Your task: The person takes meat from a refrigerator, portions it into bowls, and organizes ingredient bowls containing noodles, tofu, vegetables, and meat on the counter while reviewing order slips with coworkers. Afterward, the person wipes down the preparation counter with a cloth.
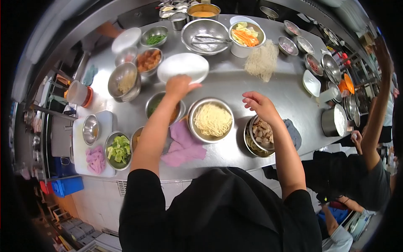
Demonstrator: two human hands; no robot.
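My left hand (pixel 179 87) is over the near rim of a white oval plate (pixel 184 66), its fingers curled on the rim and its thumb pointing right. A metal bowl of pale noodles (pixel 213 119) stands below and between my hands. My right hand (pixel 256 103) is held in the air to the right of the noodles, fingers slightly bent and apart, with nothing in it. Under my right forearm is a metal bowl of sliced meat (pixel 262 133), set on another bowl. Left of the noodles lies a pink cloth (pixel 182 145).
Broccoli (pixel 119 149) and a cutting board (pixel 107 166) are at left. Farther back are fried pieces (pixel 148 61), tongs in a colander (pixel 210 40), shredded vegetables (pixel 245 35) and dry noodles (pixel 262 61). A co-worker in black (pixel 352 178) stands at right.
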